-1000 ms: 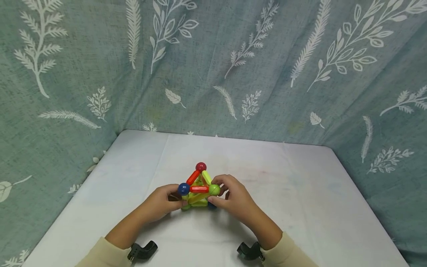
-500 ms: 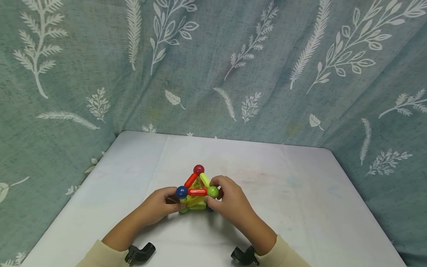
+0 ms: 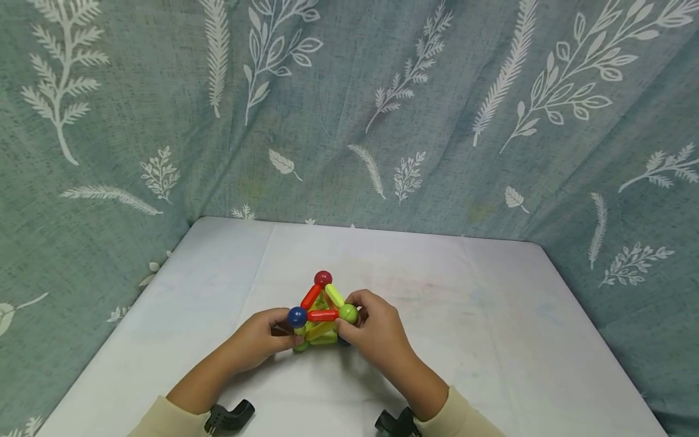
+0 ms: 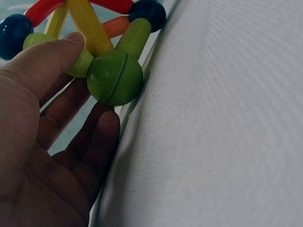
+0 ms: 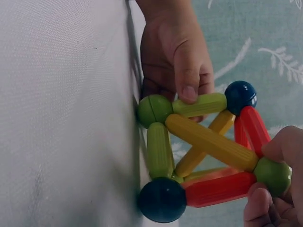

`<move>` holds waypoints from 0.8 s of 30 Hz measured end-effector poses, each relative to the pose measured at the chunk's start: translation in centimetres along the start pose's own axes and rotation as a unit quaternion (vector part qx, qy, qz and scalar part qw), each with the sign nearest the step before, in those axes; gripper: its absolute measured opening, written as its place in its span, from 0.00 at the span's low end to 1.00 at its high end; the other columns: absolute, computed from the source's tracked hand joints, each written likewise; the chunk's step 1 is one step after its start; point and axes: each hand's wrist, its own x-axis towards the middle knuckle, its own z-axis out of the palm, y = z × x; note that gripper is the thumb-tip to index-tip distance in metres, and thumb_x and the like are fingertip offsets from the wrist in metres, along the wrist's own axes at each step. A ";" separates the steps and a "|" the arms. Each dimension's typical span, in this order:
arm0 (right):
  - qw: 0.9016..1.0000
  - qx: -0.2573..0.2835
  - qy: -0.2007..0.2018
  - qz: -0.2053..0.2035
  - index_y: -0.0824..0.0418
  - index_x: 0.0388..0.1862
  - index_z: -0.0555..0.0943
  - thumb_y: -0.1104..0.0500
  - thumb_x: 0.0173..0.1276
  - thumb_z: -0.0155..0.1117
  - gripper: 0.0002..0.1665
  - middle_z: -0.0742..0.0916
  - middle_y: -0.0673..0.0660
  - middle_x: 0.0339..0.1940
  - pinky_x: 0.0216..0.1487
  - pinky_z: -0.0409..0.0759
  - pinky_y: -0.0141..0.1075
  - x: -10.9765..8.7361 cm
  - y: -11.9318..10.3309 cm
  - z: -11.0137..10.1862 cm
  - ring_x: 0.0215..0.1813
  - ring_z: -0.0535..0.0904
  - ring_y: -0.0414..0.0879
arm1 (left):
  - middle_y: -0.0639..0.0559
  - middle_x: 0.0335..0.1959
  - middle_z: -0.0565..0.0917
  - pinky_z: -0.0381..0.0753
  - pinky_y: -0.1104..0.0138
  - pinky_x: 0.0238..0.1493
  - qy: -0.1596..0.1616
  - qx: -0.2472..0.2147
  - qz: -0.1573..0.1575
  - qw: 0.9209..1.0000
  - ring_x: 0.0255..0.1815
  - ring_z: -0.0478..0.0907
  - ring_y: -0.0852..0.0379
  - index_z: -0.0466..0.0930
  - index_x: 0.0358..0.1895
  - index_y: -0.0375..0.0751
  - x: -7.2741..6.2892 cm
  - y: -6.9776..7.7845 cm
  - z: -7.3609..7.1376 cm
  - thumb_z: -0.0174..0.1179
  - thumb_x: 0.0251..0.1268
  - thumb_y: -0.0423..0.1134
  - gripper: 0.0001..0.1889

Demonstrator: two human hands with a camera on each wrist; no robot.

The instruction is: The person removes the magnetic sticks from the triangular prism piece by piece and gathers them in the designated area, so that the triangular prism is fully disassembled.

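A frame of magnetic rods and balls (image 3: 323, 315) stands on the table between both hands. A red ball (image 3: 323, 278) tops it, with a blue ball (image 3: 297, 317) and a green ball (image 3: 348, 313) below, joined by red and lime rods. My left hand (image 3: 262, 340) pinches a lime upright rod (image 5: 201, 105), thumb on its near side, just above a lower green ball (image 4: 115, 78). My right hand (image 3: 377, 331) holds the upper green ball between thumb and fingers, as the right wrist view shows. Yellow rods (image 5: 210, 142) cross the sides. The far side is partly hidden.
A white cloth covers the table (image 3: 464, 328). Behind and at both sides hangs a green-blue curtain (image 3: 327, 164) with white leaf prints. Black wrist camera mounts (image 3: 232, 417) jut from both beige sleeves (image 3: 172, 419) over the table's near part.
The right hand and forearm have shifted slightly left and toward me. The frame sits a little lower and further left in view, partly because the head view moved. Both grips stay the same.
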 end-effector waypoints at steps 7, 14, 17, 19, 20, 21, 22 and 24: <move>1.000 0.018 0.000 0.002 0.49 0.48 0.81 0.55 0.64 0.77 0.16 0.84 0.47 0.32 0.31 0.81 0.33 -0.2 -0.1 0.1 0.31 0.79 0.42 | 0.60 0.47 0.89 0.84 0.55 0.55 0.004 -0.001 0.002 1.000 0.51 0.84 0.56 0.87 0.50 0.57 -0.1 -0.1 0.0 0.77 0.61 0.50 0.16; 0.999 0.032 -0.001 0.005 0.49 0.48 0.82 0.56 0.64 0.77 0.15 0.85 0.49 0.34 0.32 0.82 0.32 -0.1 0.2 0.1 0.32 0.79 0.43 | 0.60 0.48 0.89 0.85 0.59 0.54 0.003 -0.004 0.005 1.000 0.51 0.85 0.56 0.87 0.51 0.57 -0.1 -0.2 0.0 0.76 0.61 0.49 0.16; 0.999 0.052 -0.007 0.012 0.49 0.48 0.83 0.56 0.65 0.77 0.15 0.85 0.49 0.35 0.34 0.82 0.32 0.0 0.5 0.2 0.35 0.79 0.44 | 0.60 0.47 0.89 0.84 0.63 0.53 0.002 -0.006 0.007 1.000 0.51 0.85 0.56 0.87 0.51 0.56 -0.1 -0.2 0.0 0.77 0.61 0.48 0.16; 0.997 0.072 -0.013 0.017 0.49 0.48 0.84 0.57 0.65 0.76 0.14 0.85 0.49 0.36 0.35 0.82 0.33 0.1 0.8 0.2 0.36 0.79 0.45 | 0.59 0.47 0.89 0.83 0.63 0.52 -0.001 -0.007 0.013 1.000 0.50 0.85 0.56 0.87 0.51 0.55 -0.1 -0.1 -0.1 0.76 0.61 0.47 0.16; 0.996 0.084 -0.017 0.020 0.50 0.48 0.84 0.57 0.66 0.76 0.14 0.85 0.49 0.36 0.35 0.82 0.33 0.1 1.0 0.2 0.37 0.79 0.46 | 0.59 0.47 0.89 0.83 0.63 0.53 -0.003 -0.007 0.015 1.000 0.50 0.85 0.56 0.87 0.51 0.55 -0.1 -0.1 -0.1 0.76 0.61 0.47 0.16; 0.995 0.095 -0.020 0.022 0.50 0.48 0.84 0.57 0.66 0.75 0.13 0.85 0.49 0.36 0.35 0.82 0.33 0.2 1.1 0.2 0.37 0.79 0.46 | 0.58 0.48 0.89 0.83 0.62 0.53 -0.004 -0.006 0.018 1.000 0.50 0.85 0.56 0.87 0.51 0.54 -0.1 -0.1 -0.2 0.76 0.62 0.47 0.16; 0.994 0.103 -0.023 0.024 0.50 0.48 0.84 0.57 0.66 0.75 0.13 0.85 0.49 0.36 0.35 0.82 0.33 0.2 1.2 0.1 0.37 0.79 0.47 | 0.58 0.48 0.89 0.83 0.62 0.53 -0.004 -0.005 0.019 1.000 0.50 0.84 0.56 0.87 0.51 0.54 -0.1 -0.1 -0.2 0.76 0.62 0.47 0.16; 0.992 0.116 -0.029 0.027 0.51 0.48 0.84 0.58 0.66 0.74 0.12 0.85 0.50 0.37 0.35 0.82 0.33 0.2 1.4 0.1 0.38 0.79 0.47 | 0.58 0.48 0.89 0.83 0.61 0.53 -0.005 -0.003 0.019 1.000 0.50 0.84 0.56 0.87 0.51 0.54 -0.2 0.0 -0.1 0.76 0.62 0.47 0.15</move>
